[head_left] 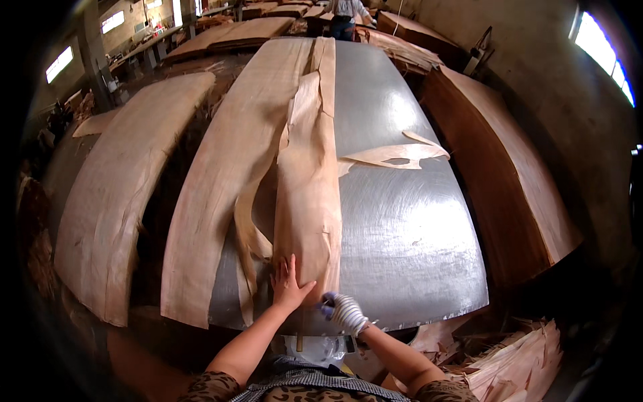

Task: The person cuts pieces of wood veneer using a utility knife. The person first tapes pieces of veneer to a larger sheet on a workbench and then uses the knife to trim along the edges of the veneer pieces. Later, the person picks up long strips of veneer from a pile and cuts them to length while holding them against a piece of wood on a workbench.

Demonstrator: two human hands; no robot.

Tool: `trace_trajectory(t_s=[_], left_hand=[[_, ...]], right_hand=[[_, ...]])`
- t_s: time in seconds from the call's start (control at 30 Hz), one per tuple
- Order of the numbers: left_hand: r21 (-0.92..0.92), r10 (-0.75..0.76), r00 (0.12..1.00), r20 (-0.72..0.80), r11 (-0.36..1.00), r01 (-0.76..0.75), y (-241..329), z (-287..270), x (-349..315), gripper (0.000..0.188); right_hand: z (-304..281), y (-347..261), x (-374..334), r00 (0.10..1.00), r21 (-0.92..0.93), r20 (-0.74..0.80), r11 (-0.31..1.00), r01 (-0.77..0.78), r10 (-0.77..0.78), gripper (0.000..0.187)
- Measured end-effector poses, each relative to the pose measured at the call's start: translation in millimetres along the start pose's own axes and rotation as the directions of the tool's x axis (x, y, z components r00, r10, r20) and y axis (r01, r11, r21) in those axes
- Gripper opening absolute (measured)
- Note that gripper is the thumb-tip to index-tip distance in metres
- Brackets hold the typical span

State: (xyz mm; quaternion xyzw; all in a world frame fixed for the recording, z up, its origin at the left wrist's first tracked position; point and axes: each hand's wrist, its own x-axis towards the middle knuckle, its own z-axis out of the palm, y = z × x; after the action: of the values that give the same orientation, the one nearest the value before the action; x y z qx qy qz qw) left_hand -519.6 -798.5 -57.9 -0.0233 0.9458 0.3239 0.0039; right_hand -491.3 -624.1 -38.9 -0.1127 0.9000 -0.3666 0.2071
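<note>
A long strip of wood veneer [308, 201] lies lengthwise along the middle of a metal-topped table [415, 248], its surface wrinkled and its far part folded. My bare left hand [289, 289] presses flat on the strip's near end, fingers spread. Beside it, at the strip's near right corner, my right hand [345, 311] wears a striped glove with bluish fingertips. Its fingers are curled closed, and what they hold, if anything, is hidden. Left of the strip lies a wider veneer sheet [221, 181], with a narrow curled veneer piece [249, 228] between the two.
A torn veneer scrap [395, 157] crosses the metal top at right. Veneer stacks stand on the left [127, 194] and right [495, 167]. Broken veneer scraps [516, 365] are heaped at the lower right. Another person [345, 17] stands beyond the table's far end.
</note>
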Motion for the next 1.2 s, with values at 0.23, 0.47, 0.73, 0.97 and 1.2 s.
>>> trace_trajectory(t_s=[0.23, 0.47, 0.73, 0.97, 1.2], left_hand=[[0.267, -0.119, 0.980, 0.162, 0.961, 0.072, -15, 38, 3, 0.088], [0.287, -0.143, 0.961, 0.238, 0.955, 0.071, -12, 41, 9, 0.088], [0.292, -0.077, 0.983, 0.164, 0.956, 0.026, -16, 42, -1, 0.086], [0.304, -0.146, 0.969, 0.201, 0.949, 0.080, -23, 42, -4, 0.088], [0.233, -0.161, 0.966, 0.205, 0.966, 0.112, -17, 34, -1, 0.086]], right_hand=[[-91, 94, 98, 0.998, 0.458, 0.051, 0.887, -0.052, 0.033, 0.038], [-179, 130, 296, 0.888, -0.233, -0.459, 0.969, -0.081, -0.036, 0.041], [-229, 98, 416, 0.922, -0.211, -0.357, 0.948, -0.239, 0.152, 0.048], [-202, 116, 369, 0.928, -0.335, -0.355, 0.910, -0.243, 0.116, 0.023], [-231, 165, 131, 0.760, -0.118, -0.539, 0.861, -0.494, 0.363, 0.033]])
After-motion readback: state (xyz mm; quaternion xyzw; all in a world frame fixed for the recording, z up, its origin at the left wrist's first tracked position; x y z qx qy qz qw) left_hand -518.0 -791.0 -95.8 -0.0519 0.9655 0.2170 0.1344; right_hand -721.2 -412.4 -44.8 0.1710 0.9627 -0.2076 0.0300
